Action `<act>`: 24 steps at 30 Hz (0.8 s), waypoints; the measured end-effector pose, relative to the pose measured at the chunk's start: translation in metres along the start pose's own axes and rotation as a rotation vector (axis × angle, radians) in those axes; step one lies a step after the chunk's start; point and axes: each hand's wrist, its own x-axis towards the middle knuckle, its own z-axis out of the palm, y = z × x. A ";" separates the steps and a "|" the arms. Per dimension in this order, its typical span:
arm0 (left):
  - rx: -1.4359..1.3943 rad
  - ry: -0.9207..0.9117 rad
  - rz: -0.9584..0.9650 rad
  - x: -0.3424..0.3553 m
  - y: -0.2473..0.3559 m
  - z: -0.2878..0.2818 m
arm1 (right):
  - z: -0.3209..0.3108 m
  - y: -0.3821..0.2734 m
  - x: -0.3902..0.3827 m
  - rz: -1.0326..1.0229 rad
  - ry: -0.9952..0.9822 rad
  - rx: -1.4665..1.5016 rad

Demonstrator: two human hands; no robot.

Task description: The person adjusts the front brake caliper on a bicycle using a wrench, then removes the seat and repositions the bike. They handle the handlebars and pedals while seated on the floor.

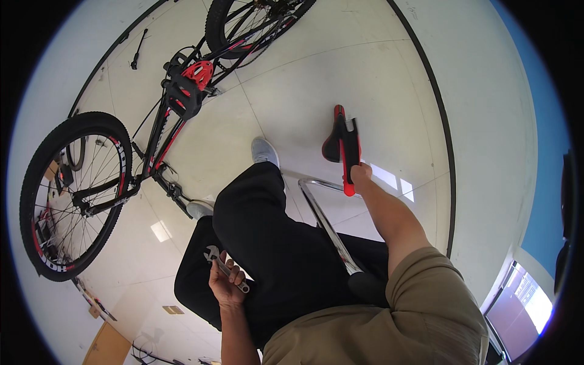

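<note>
Right hand (362,172) outstretched, clenching red-and-black tool (350,148), left hand (226,287) over trousers (274,246), clasping wrench (222,265)

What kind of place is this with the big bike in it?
Probably a bike workshop, or a room used like one: there's a bicycle on the tiled floor, and the person's left hand holds an adjustable wrench.

wrench (222,265) and red-and-black piece (350,146), in hand

left hand (224,287): one, closed around the silvery adjustable wrench, over black trousers (261,243). right hand (361,171): one, gripping the near end of the red-and-black piece (exact kind unclear), silvery part (351,125) towards its far end. bicycle (184,98): one, black and red, leftward, on pale tiled floor (383,79). chromed tube (329,229): one, bent, beside the trousers. shoes (264,151): two, light grey.
</note>
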 end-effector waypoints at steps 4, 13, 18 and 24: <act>0.013 0.016 0.002 0.001 0.000 0.005 | -0.026 0.019 0.032 0.098 0.309 -0.113; -0.002 0.013 0.006 0.002 0.000 0.001 | -0.052 0.013 0.008 0.339 0.209 -0.095; 0.002 0.033 0.000 0.001 -0.001 0.005 | -0.069 0.037 0.023 0.402 0.044 -0.257; -0.016 -0.012 0.000 0.003 0.000 0.002 | -0.051 0.031 0.006 0.228 0.092 -0.162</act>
